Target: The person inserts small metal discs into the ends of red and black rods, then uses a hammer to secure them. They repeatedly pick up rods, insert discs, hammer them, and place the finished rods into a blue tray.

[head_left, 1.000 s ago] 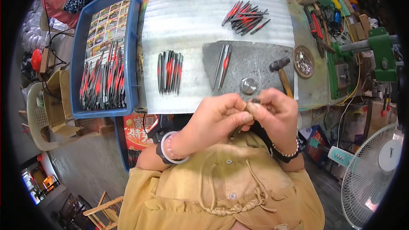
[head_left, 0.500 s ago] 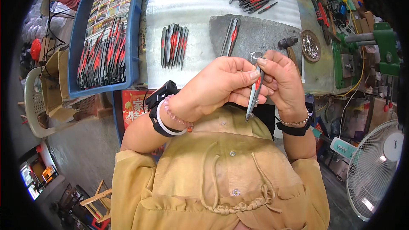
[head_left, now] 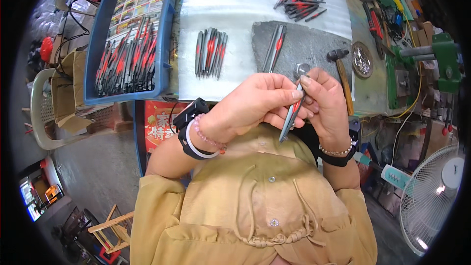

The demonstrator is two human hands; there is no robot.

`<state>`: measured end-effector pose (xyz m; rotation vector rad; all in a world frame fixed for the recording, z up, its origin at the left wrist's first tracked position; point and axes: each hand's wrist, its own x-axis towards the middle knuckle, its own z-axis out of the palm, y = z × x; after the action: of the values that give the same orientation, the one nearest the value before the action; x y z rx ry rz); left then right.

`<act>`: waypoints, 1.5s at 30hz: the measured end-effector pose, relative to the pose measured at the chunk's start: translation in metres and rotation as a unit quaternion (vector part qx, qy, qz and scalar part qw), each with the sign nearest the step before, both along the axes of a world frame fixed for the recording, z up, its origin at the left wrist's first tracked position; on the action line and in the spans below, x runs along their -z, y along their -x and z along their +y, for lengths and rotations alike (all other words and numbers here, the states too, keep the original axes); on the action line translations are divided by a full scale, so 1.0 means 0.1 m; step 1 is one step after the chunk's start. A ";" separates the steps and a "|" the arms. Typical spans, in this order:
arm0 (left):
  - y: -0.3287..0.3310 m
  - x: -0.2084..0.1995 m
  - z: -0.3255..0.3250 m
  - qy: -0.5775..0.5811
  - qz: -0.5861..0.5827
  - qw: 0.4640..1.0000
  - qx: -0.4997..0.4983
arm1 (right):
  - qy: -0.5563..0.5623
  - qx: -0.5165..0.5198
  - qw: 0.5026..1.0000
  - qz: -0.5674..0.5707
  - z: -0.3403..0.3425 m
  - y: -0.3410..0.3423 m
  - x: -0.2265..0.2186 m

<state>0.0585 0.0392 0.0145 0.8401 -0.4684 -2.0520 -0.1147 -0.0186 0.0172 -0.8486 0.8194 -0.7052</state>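
In front of my chest my left hand is closed on a slim, pointed metal tool in black, grey and red, tip slanting down toward me. My right hand is closed too, thumb and fingers pinching at the tool's upper end; what lies between these fingertips is hidden. Just beyond the fingertips is a shiny round piece. On the dark grey plate lie two slim pieces, one with red. A neat row of similar pieces sits to the left on white foam sheeting.
A blue tray at left holds many black-and-red pieces; a loose heap lies at the back. To the right are a hammer, a round dish of small metal parts, a green machine and a white fan.
The whole view has shifted slightly, the bench now appearing lower and further right. Both hands keep hold of the tool, its tip a little more tilted toward the left.
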 end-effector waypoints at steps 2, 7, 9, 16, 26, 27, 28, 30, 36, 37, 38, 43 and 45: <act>-0.04 0.02 0.04 0.051 -0.082 0.995 -0.015 | -0.021 0.017 1.000 -0.001 0.02 -0.02 -0.03; -0.37 0.29 -0.01 0.214 -0.555 0.766 -0.245 | 0.028 0.056 0.998 0.009 0.02 0.09 -0.16; -0.55 0.43 -0.07 0.239 -0.718 0.583 -0.297 | 0.034 0.037 0.999 0.019 0.03 0.13 -0.17; -0.73 0.62 -0.23 0.143 -0.872 0.404 -0.237 | 0.031 0.022 0.999 0.025 0.10 0.19 -0.07; 0.01 0.37 -0.53 0.250 -0.758 0.571 -0.192 | 0.052 -0.004 0.998 0.048 0.10 0.30 -0.05; 0.04 0.37 -0.59 0.230 -0.772 0.562 -0.187 | 0.054 -0.002 0.997 0.048 0.11 0.31 -0.04; 0.06 0.38 -0.63 0.219 -0.783 0.549 -0.192 | 0.055 0.000 0.997 0.052 0.11 0.32 -0.04; 0.03 0.41 -0.64 0.232 -0.771 0.559 -0.198 | 0.057 0.001 0.997 0.048 0.11 0.36 -0.03; -0.08 0.47 -0.59 0.280 -0.735 0.563 -0.254 | 0.050 -0.023 0.998 0.040 0.08 0.40 0.00; -0.11 0.45 -0.59 0.258 -0.717 0.599 -0.246 | 0.050 -0.031 0.997 0.040 0.08 0.39 -0.01; -0.13 0.41 -0.56 0.237 -0.685 0.642 -0.249 | 0.060 -0.039 0.997 0.040 0.08 0.39 -0.01; -0.19 0.12 -0.28 0.186 -0.443 0.840 -0.254 | 0.072 -0.053 0.995 0.037 0.07 0.34 -0.07; -0.16 0.03 -0.18 0.194 -0.355 0.882 -0.243 | 0.068 -0.064 0.995 0.028 0.07 0.29 -0.08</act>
<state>0.0742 0.0216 0.0119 1.2902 -0.9210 -1.0893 -0.1442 -0.0116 0.0257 -1.0393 0.7659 -0.6320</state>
